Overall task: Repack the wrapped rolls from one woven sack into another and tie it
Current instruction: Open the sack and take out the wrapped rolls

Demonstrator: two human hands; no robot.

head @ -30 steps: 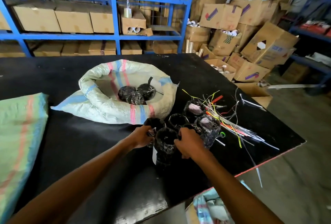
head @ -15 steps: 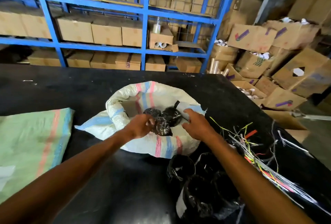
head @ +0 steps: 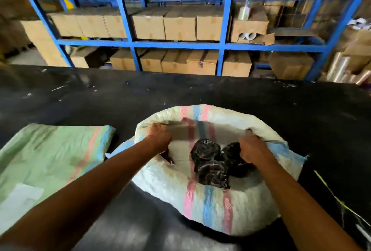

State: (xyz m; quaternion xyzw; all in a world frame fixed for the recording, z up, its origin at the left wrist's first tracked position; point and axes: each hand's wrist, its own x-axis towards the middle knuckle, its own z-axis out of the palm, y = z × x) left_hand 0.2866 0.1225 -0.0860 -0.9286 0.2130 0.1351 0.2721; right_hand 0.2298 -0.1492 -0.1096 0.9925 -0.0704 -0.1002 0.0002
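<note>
A white woven sack with pink and blue stripes sits on the black table, its mouth rolled down into a thick rim. Three rolls wrapped in black film stand inside it. My left hand grips the rolled rim on the sack's left inner side. My right hand grips the rim on the right, partly covering one roll. A flat green woven sack lies to the left on the table.
The black table stretches far back. Behind it stand blue metal shelves full of cardboard boxes. A few coloured strands show at the right edge. Rolls of clear film lean at the far right.
Both hands have moved from the wrapped rolls in the sack outward to its rolled rim. My view has shifted left and closer; the rolls and strands on the table are out of frame.
</note>
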